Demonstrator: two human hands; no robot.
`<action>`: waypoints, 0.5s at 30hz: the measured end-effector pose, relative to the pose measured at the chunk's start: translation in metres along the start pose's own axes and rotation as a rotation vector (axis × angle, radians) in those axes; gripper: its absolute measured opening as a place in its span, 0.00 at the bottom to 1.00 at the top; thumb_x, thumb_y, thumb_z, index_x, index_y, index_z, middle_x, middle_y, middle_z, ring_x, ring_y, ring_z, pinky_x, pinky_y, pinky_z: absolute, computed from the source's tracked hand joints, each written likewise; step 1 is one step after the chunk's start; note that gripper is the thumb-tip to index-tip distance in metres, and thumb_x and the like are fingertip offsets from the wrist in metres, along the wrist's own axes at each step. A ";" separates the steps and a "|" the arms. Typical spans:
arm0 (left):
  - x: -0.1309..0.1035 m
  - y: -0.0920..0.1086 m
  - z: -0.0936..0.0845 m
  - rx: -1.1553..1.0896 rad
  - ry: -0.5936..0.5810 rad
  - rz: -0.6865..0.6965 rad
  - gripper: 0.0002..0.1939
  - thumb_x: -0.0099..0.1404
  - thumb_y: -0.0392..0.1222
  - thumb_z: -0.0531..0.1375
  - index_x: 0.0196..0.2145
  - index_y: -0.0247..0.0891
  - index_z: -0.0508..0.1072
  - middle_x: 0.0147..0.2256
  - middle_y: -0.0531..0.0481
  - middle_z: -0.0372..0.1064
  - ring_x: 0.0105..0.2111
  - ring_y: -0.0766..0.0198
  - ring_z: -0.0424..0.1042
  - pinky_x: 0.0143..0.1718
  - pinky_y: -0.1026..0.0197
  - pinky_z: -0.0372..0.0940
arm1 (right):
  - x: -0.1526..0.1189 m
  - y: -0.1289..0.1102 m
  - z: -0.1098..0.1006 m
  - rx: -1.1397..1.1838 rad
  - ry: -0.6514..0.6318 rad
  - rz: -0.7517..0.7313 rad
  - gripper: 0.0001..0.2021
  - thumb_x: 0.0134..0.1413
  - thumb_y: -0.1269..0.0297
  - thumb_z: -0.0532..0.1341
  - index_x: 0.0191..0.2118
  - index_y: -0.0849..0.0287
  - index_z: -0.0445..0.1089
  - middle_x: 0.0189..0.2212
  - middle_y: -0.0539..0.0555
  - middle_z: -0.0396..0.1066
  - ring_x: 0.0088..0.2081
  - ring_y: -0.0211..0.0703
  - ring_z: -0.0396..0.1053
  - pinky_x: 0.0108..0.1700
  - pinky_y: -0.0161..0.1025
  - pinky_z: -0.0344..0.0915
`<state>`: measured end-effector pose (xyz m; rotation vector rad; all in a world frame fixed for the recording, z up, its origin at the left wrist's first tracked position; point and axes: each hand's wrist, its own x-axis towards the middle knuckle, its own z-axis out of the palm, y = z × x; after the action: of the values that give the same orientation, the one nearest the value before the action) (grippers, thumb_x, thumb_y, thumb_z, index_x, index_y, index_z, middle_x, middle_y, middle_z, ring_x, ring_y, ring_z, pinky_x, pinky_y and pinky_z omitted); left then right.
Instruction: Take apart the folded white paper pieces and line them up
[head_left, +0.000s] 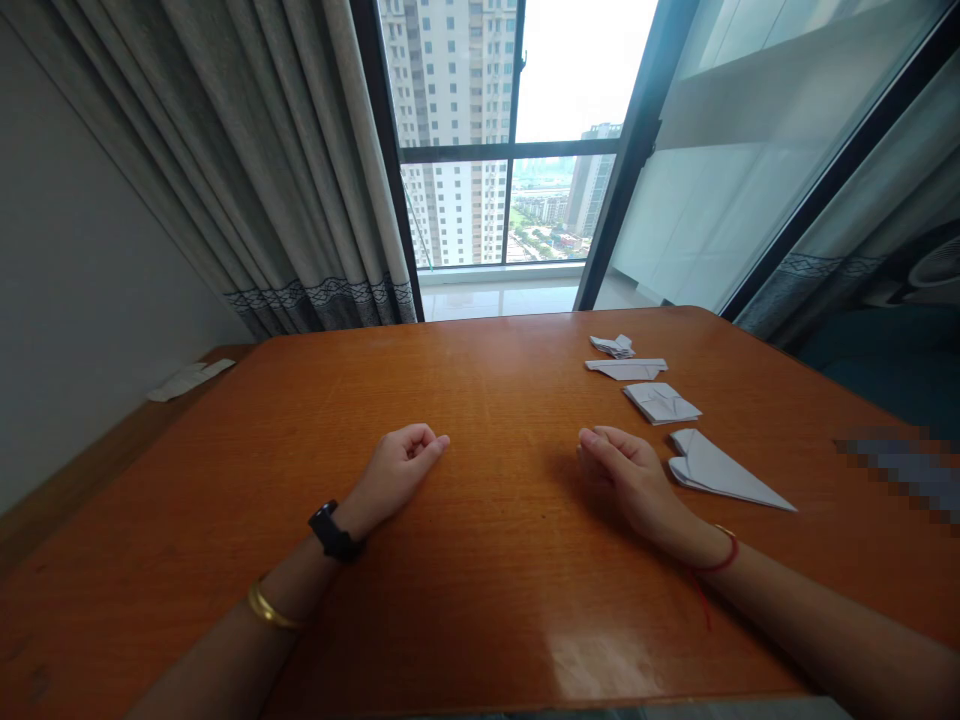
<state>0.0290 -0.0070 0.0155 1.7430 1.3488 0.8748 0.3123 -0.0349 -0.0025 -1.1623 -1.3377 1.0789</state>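
My left hand [405, 467] rests on the wooden table [480, 590] in a loose fist, with nothing visible in it. Across from it, my right hand [626, 480] is also curled closed, thumb against the fingers, and no object shows in its grip. Just right of that hand lies a pointed white paper airplane [724, 470]. Behind the airplane sit a square of folded paper [661, 402], a long flat folded paper [627, 368] with slanted ends, and a small folded paper piece [613, 346]. Neither hand touches these papers.
A flat white paper [191, 379] lies at the far left, by the wall. Grey curtains [300, 160] hang behind the table, beside a window [510, 150] with tall buildings outside. A blurred, pixelated patch [911, 470] covers something at the right edge.
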 end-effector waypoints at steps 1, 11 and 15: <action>0.000 0.001 0.000 -0.002 0.004 0.003 0.20 0.62 0.53 0.56 0.20 0.38 0.57 0.20 0.58 0.49 0.21 0.69 0.50 0.23 0.65 0.47 | 0.000 0.001 -0.001 -0.003 0.000 -0.005 0.25 0.56 0.47 0.58 0.19 0.57 0.51 0.17 0.45 0.47 0.21 0.34 0.44 0.23 0.36 0.45; -0.003 0.000 -0.001 0.038 0.025 0.044 0.18 0.63 0.52 0.54 0.22 0.38 0.62 0.21 0.57 0.55 0.23 0.67 0.54 0.26 0.65 0.52 | -0.003 0.015 -0.003 -0.074 0.008 0.034 0.25 0.56 0.46 0.58 0.19 0.57 0.51 0.18 0.45 0.47 0.21 0.34 0.44 0.23 0.36 0.45; -0.003 -0.004 0.002 0.053 -0.019 0.025 0.17 0.63 0.52 0.54 0.23 0.37 0.63 0.22 0.57 0.56 0.24 0.67 0.55 0.26 0.64 0.52 | -0.004 0.013 -0.001 -0.074 -0.003 0.053 0.25 0.56 0.45 0.58 0.19 0.57 0.51 0.17 0.45 0.48 0.21 0.34 0.44 0.23 0.36 0.45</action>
<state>0.0281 -0.0092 0.0114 1.8076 1.3523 0.8412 0.3146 -0.0372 -0.0161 -1.2577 -1.3657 1.0767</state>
